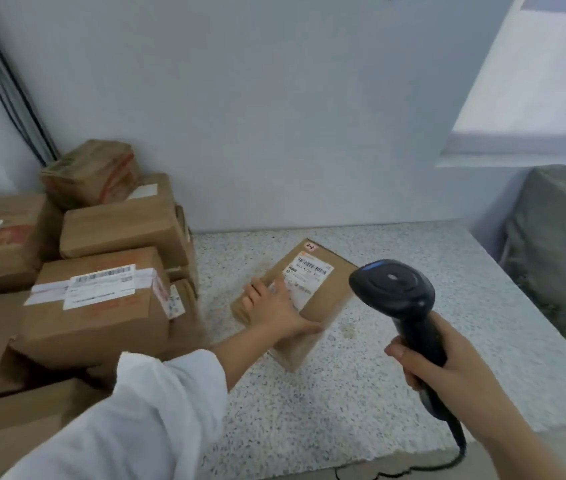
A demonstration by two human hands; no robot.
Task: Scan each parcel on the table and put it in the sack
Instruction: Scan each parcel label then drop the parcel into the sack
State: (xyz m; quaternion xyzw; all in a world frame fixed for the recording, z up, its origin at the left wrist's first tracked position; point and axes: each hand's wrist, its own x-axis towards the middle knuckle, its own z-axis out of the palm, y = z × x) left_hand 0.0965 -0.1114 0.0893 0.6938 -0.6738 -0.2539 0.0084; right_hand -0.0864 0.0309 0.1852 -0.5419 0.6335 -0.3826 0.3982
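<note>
One flat brown cardboard parcel (pixel 330 299) with a white printed label is lying by itself on the speckled grey stone counter (pixel 309 427) in front of you, isn't it?

Yes, and you are laying your left hand (pixel 274 308) flat across its near left corner, with the fingers stretched out and spread. You are gripping nothing with it.

What are you holding on the other side?

Your right hand (pixel 444 365) is wrapping round the grip of a black plastic handheld barcode scanner (pixel 394 292). You are holding its head up over the counter, just right of the parcel. Its black cable (pixel 456 441) is trailing down past the counter's near edge.

Where is the sack sitting for you?

The grey-green woven sack (pixel 558 258) is standing beyond the counter's right edge, well apart from the parcel.

And on your left?

A stack of brown cardboard boxes (pixel 101 299), several of them bearing white labels, is crowding that end of the counter against the pale wall (pixel 274 116), near the parcel. Your white sleeve (pixel 143 424) is covering your left forearm. Dark cables (pixel 7 81) are running down the corner behind the stack.
</note>
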